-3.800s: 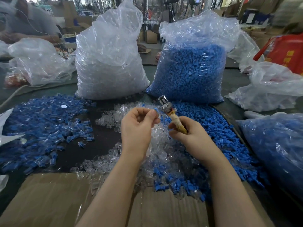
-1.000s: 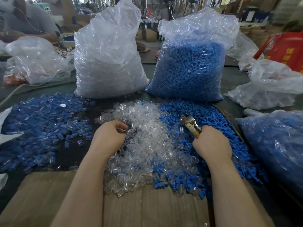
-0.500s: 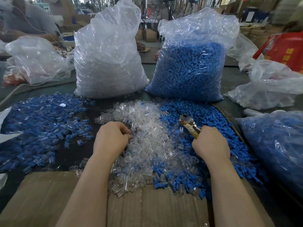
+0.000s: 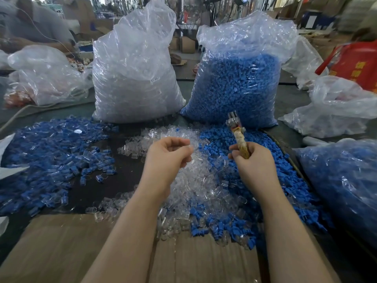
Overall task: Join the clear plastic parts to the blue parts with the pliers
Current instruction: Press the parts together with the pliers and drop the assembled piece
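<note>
The left hand [image 4: 166,155] pinched a small clear plastic part [image 4: 190,147]; the right hand [image 4: 252,160] gripped pliers [image 4: 237,133], tape-wrapped handles, steel head upward, above mixed clear and blue parts [image 4: 222,137].

Dark table [image 4: 126,180], loose clear parts [image 4: 204,186], blue parts [image 4: 285,176], bags [image 4: 134,78], cardboard [image 4: 61,252]

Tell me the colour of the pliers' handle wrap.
Yellowish tan, worn-looking, on the pliers held in the right hand; the head view shows it.
</note>
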A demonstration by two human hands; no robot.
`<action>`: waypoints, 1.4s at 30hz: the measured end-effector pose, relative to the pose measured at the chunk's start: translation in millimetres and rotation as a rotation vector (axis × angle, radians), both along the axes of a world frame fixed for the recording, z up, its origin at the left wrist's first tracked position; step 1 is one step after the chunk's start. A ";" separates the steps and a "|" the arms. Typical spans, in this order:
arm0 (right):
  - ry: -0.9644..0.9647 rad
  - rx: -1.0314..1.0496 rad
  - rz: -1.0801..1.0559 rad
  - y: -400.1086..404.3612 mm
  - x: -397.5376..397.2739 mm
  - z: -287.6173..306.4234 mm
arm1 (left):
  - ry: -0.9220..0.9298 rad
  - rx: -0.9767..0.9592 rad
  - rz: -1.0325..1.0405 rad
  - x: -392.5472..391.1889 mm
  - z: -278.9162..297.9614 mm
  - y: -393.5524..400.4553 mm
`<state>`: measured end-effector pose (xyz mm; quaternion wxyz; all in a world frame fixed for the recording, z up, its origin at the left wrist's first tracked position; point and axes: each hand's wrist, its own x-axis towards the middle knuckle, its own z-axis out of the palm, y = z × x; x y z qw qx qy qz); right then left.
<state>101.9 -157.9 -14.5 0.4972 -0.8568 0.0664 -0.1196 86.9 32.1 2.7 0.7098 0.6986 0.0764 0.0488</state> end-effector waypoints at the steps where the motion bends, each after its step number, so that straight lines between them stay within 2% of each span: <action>1: -0.028 0.025 0.015 1.9 -1.1 0.7 | -0.001 -0.036 -0.005 -0.6 -0.1 -2.8; 12: -0.251 0.245 0.173 30.9 -11.2 11.4 | 0.036 -0.238 0.007 -6.9 4.2 -17.7; 21: -0.352 0.129 0.123 42.7 -14.8 3.1 | -0.002 -0.318 0.033 -10.9 9.1 -24.8; 31: -0.392 0.136 0.072 50.1 -16.7 6.5 | -0.281 0.073 0.179 -14.5 7.7 -32.7; 36: -0.346 0.146 0.088 51.4 -14.5 8.5 | -0.375 0.202 0.205 -15.2 5.1 -31.7; 42: -0.257 0.173 0.213 45.8 -13.1 8.5 | -0.393 0.271 0.242 -13.6 0.9 -28.9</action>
